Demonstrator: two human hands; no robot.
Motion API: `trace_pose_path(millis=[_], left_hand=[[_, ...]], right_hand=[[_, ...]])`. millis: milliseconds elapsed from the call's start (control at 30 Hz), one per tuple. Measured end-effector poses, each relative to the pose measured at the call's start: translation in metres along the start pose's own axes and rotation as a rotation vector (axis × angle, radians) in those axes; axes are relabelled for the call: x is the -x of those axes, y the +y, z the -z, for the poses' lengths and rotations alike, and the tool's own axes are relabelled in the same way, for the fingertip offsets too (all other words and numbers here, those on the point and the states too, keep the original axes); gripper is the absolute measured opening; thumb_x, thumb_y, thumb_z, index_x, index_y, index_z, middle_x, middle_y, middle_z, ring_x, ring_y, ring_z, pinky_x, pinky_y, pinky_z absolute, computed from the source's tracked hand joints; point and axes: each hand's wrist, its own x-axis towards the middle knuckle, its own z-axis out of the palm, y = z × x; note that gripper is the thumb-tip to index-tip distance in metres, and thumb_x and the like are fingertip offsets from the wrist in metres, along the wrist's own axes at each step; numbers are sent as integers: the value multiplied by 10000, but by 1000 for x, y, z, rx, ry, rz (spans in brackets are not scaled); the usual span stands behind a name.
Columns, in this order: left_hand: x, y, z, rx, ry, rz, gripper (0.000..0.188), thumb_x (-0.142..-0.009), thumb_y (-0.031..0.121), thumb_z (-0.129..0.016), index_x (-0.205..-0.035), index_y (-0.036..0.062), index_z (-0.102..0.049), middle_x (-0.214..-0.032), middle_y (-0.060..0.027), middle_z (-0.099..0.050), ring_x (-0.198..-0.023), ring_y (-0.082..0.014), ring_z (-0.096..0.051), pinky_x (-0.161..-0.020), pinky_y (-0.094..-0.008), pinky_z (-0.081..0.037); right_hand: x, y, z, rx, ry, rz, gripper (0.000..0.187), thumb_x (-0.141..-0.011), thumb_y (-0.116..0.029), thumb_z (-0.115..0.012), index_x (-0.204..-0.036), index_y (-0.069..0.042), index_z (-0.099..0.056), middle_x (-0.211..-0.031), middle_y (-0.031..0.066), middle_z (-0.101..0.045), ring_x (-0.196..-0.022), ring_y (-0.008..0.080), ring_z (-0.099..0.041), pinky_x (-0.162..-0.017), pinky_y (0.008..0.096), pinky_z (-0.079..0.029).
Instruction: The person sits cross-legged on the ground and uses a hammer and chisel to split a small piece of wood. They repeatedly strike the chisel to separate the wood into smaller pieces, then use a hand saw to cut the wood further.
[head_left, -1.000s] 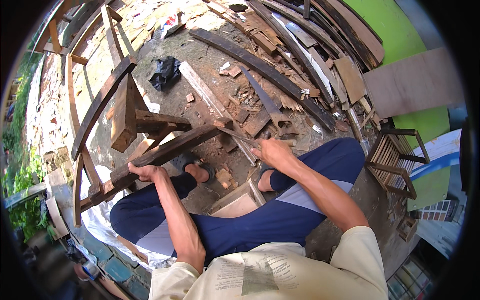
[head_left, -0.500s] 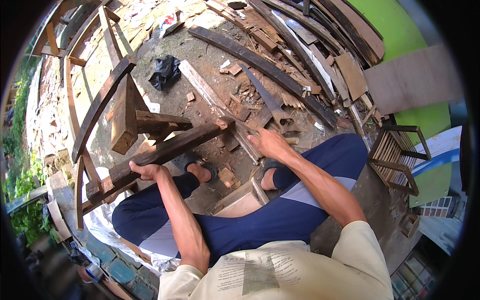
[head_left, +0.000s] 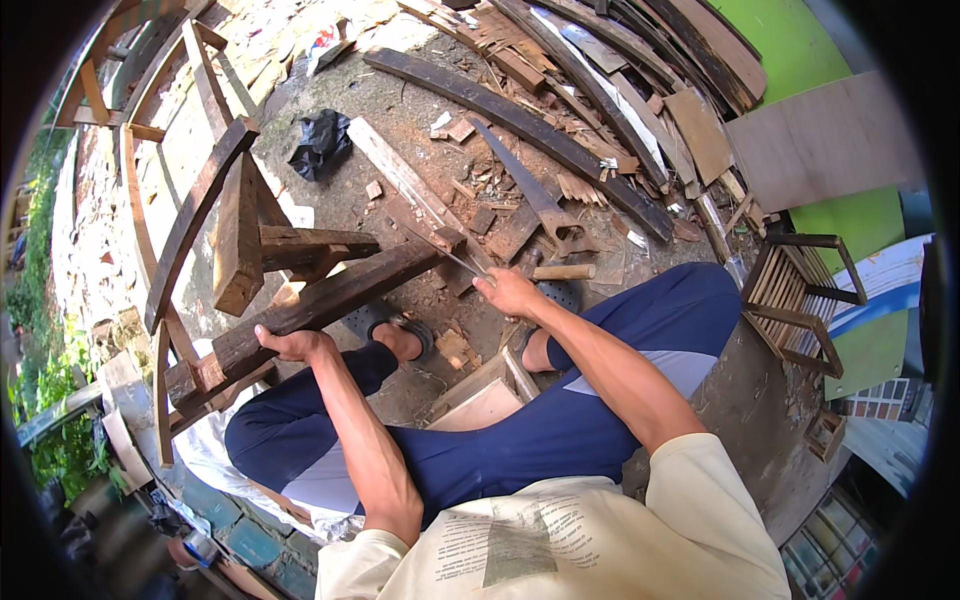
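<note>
My left hand (head_left: 292,342) grips a dark, weathered wooden beam (head_left: 345,287) near its lower left part, thumb on top. The beam slants up to the right, and a notch shows near its far end. In my right hand (head_left: 508,292) is a slim, long metal tool (head_left: 455,259); whether it is a file or a chisel I cannot tell. Its thin shaft points up and left, crossing close to the beam's far end. A wooden handle (head_left: 563,271) lies just right of that hand. Beyond it a handsaw (head_left: 535,188) rests on the ground.
A joined wooden frame (head_left: 240,240) stands at the left against the beam. A long dark plank (head_left: 500,115) and a pale strip (head_left: 390,165) lie ahead among chips. A black plastic bag (head_left: 321,145) is beyond. To the right stands a slatted wooden piece (head_left: 795,300); between my feet, a wooden box (head_left: 490,395).
My right hand has shifted slightly left and down, and the slim tool now shows clearly across the beam's end. The wooden handle is more exposed. The left hand keeps its grip.
</note>
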Motion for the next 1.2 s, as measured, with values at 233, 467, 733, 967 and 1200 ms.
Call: trace_pose_path(millis=[233,467,733,967,1200], left_hand=[[4,-1,-8,-50,-127,-16,639,-929,570,-444,-1167,-10,-566,-1148,-167,-613,-1068,-302,-629,-985,-458,-503],[11,1,-10,-32,-144,-22,598,-954,559,-426,-1135,10,-579,-1106,-151,-626,-1035,-300,-638,-979,-452,-505],[14,2,-10,-53,-126,-33,650,-937,558,-458,-1202,-24,-568,-1184,-173,-610,-1087,-301,-622,-979,-428,-498],[18,2,-9,-48,-178,-33,677,-943,570,-446,-1195,-44,-582,-1167,-177,-628,-1073,-306,-631,-986,-431,-498],[20,3,-3,-66,-125,-42,695,-949,569,-430,-1197,-58,-598,-1160,-181,-637,-1073,-311,-634,-980,-433,-497]], right_hand=[[4,15,0,315,95,106,451,-995,-446,-540,-1136,-19,-556,-844,291,-695,-837,487,-682,-743,566,-538],[7,7,7,350,175,66,440,-1002,-435,-537,-1116,-10,-549,-772,269,-694,-748,486,-685,-678,573,-543],[-3,1,10,-13,159,26,530,-995,-467,-539,-1157,36,-581,-864,350,-672,-875,530,-664,-798,578,-530],[-4,17,-26,249,223,152,462,-987,-426,-561,-1156,3,-587,-805,298,-688,-768,527,-657,-795,577,-537],[0,14,21,104,266,-77,469,-1010,-394,-533,-1143,56,-523,-854,320,-696,-838,494,-700,-761,588,-542]])
